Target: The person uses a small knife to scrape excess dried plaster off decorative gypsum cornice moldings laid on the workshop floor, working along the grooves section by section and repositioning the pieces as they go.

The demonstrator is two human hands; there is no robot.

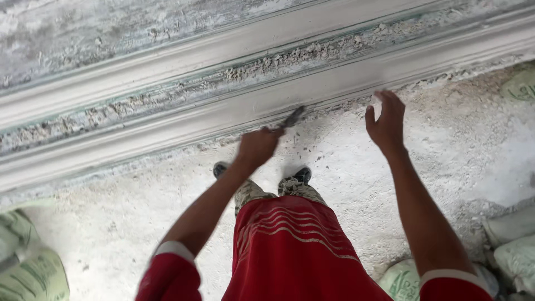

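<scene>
L hand (pixel 256 147) fingers closed round scraper (pixel 291 119), blade tip on white moulding (pixel 334 83) base edge. R hand (pixel 385 125) fingers spread, resting on moulding. I judge scraping step underway; next stroke needs steady pressure along edge.

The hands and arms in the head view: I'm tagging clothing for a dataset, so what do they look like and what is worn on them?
Both hands, the left hand and the right hand, are bare: no gloves, rings or watch can be seen. The forearms are uncovered to above the elbow. Each upper arm ends in a short red sleeve with a white cuff band, the left sleeve and the right sleeve.
</scene>
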